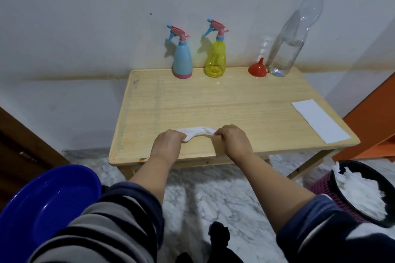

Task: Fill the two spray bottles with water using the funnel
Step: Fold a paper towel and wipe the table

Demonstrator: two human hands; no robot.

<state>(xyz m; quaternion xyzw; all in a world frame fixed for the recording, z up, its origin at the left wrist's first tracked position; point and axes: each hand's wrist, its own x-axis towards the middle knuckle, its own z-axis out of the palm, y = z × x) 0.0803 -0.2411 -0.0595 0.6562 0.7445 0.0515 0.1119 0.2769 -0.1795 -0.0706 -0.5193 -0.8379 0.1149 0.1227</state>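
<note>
A blue spray bottle (182, 57) and a clear yellow spray bottle (215, 57) stand upright at the back edge of the wooden table (213, 102), both with pink and blue trigger heads screwed on. A red funnel (258, 68) rests mouth down to their right. Beside it stands a tall clear water bottle (290, 38) with a blue cap, about a third full. Near the table's front edge, my left hand (167, 142) and my right hand (232, 139) each grip one end of a crumpled white tissue (197, 131) stretched between them.
A flat white paper sheet (319, 120) lies on the table's right side. A blue plastic basin (42, 209) sits at the lower left. A dark waste bin (363, 194) with crumpled white tissues stands on the floor at the right. An orange cabinet (376, 124) is further right.
</note>
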